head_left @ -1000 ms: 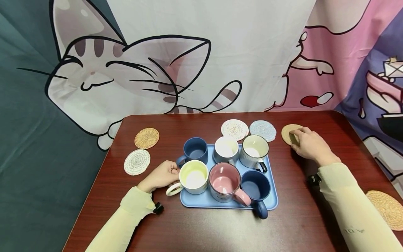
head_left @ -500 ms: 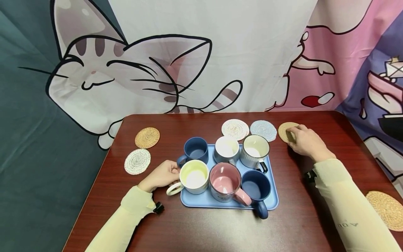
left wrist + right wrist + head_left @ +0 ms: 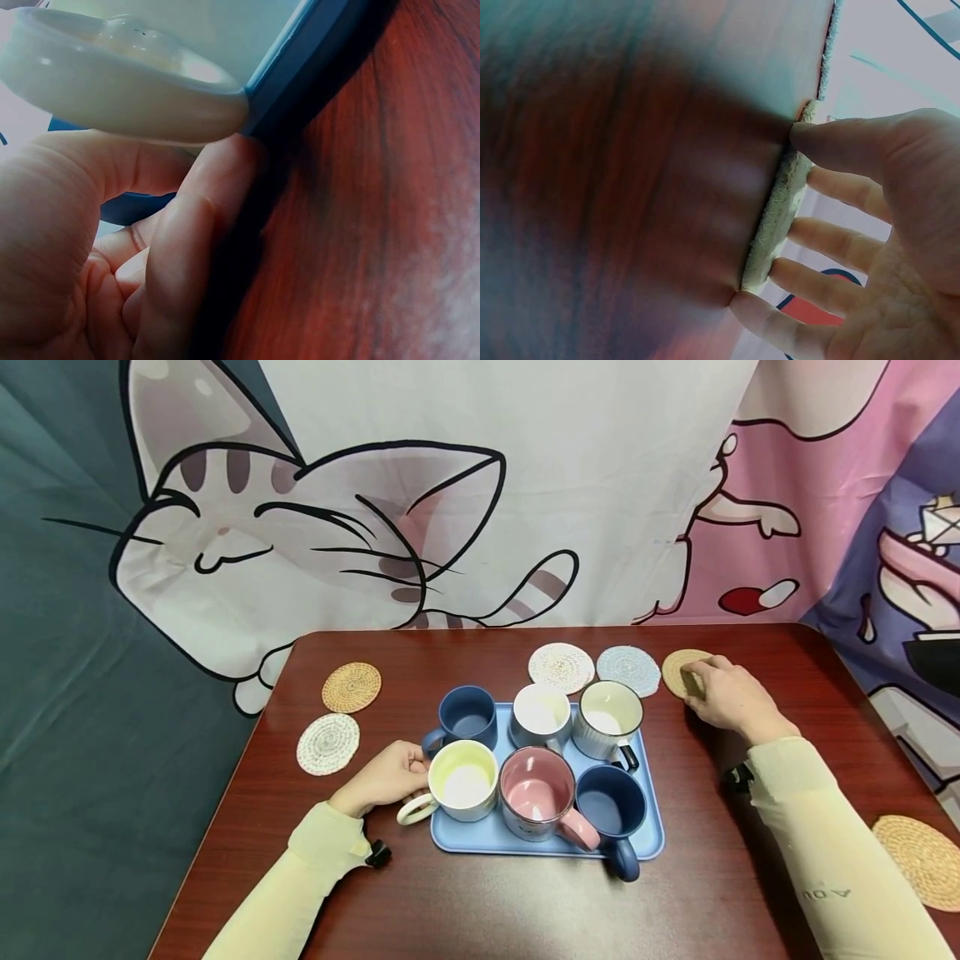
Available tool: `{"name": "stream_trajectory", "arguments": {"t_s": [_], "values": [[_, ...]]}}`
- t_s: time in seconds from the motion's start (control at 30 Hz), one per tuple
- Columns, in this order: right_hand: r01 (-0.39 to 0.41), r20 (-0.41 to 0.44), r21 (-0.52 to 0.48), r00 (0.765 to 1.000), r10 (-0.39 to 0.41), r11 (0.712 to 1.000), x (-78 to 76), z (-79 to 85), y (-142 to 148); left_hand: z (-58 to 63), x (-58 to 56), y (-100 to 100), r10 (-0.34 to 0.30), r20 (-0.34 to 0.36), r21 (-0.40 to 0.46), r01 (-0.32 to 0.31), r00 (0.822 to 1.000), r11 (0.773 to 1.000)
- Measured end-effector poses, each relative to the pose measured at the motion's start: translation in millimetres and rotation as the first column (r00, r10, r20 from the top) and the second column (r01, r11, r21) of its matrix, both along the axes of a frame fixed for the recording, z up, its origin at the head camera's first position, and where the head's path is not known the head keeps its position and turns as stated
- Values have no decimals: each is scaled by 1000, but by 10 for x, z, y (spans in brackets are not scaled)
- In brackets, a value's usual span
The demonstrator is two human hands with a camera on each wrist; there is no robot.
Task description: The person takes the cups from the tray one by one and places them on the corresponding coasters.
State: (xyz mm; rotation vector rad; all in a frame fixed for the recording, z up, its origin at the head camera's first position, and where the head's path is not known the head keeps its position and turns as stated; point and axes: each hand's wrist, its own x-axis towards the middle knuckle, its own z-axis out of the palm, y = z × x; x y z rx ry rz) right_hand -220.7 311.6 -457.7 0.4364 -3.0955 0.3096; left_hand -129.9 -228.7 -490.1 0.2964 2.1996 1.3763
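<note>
In the head view a light blue tray bears several mugs. My left hand is at its left edge, thumb and fingers pinching the rim by the yellow-lined mug; in the left wrist view the mug's pale handle covers part of the thumb. A round tan coaster lies flat at the back right. My right hand reaches over its right side. The right wrist view shows spread, fairly straight fingers touching the coaster, with thumb and little finger at opposite ends.
On the tray are a pink mug, dark blue mugs, a white mug and a cream-lined mug. White and pale blue coasters lie behind it. More coasters are left; a woven mat is right.
The right hand has slid the tan coaster slightly left, toward the pale blue one, and then stayed put over the last half second. The left hand and tray look unmoved.
</note>
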Motion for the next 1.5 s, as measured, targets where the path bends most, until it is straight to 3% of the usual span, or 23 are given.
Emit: {"name": "stream_trajectory", "arguments": {"t_s": [0.27,0.63,1.17,1.5], "values": [[-5,0,-9,1000,5,1000,10,-1,3,-1,9,-15,1,-47,-32,-2,999,999],[-24,-18,-31,1000,23,999,109,-21,51,-8,5,-14,3,-55,-46,-6,998,999],[17,-73,-16,997,-18,1000,735,32,420,-1,6,-13,3,-15,-27,-4,1000,1000],[114,-100,27,989,-111,993,1162,76,789,-22,6,-22,-4,-14,-13,4,1000,1000]]}}
